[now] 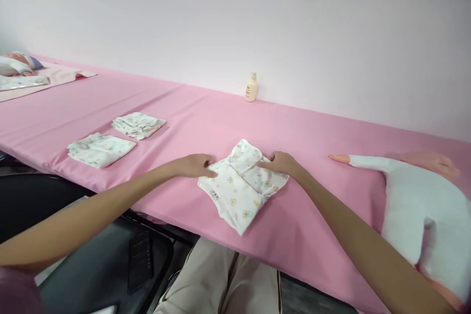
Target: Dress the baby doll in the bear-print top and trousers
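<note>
As I look across the pink-covered table (206, 108), a cream pump bottle (251, 89) stands upright at the back, near the white wall (184, 34). Off to the left lie two folded cloths, the nearer one (101, 150) just beside the farther one (139, 124), both pale with a faint print. At the right a doll in white (415, 196) takes up the table's end, one arm stretched toward the middle; the person's right forearm runs close by its legs. A second doll (14, 65) rests on a pale pink mat (69, 74) at the far left. Below, a dark phone-like object (140, 261) sits on a black chair (99, 279).

Dark printing shows on the bottle's front, too small for me to read. A little patch (214, 195) with dark marks is likewise illegible.

That patch is on the bear-print cloth (235, 191), partly folded at the table's near edge, in front of the person's knees. The left hand (196, 166) pinches its left side between thumb and curled fingers; the right hand (281, 163) grips the upper right part in a similar pinch.
</note>
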The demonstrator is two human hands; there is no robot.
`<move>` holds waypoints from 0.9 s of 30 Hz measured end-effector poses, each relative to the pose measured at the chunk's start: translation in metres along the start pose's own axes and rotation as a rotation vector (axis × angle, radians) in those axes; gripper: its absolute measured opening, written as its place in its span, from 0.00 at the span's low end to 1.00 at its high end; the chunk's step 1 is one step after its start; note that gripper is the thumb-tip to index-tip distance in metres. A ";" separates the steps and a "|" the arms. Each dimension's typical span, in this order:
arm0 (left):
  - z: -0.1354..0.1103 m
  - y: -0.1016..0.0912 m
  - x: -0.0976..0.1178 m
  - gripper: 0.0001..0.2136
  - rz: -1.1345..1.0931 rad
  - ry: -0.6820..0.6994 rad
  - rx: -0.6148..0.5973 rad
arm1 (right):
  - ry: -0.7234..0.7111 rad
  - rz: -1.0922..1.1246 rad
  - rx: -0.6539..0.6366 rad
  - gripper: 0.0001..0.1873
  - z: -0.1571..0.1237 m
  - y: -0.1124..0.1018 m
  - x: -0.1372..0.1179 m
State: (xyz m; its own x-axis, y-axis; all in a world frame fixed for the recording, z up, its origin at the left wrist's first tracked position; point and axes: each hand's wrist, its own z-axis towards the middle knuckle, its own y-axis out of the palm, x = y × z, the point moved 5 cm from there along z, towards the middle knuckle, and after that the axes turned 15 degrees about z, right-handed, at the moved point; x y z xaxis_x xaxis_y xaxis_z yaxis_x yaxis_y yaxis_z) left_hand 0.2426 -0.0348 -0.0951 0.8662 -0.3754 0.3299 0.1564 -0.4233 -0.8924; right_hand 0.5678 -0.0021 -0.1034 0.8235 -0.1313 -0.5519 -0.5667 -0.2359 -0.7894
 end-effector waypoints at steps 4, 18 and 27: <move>0.039 -0.042 -0.028 0.24 0.086 -0.048 -0.057 | -0.022 -0.042 -0.084 0.30 -0.028 0.005 0.004; 0.167 -0.067 0.096 0.25 0.476 0.214 0.418 | -0.214 0.121 0.329 0.22 -0.045 -0.026 -0.002; 0.038 -0.030 -0.061 0.29 0.161 -0.404 0.639 | -0.215 0.280 0.079 0.31 0.065 0.001 -0.048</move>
State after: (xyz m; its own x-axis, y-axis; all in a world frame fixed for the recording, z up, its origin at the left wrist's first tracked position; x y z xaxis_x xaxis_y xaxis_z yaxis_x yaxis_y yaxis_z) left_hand 0.2027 0.0319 -0.1001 0.9883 -0.0101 0.1524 0.1510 0.2149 -0.9649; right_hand 0.5259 0.0663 -0.0945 0.6161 0.0269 -0.7872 -0.7770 -0.1430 -0.6130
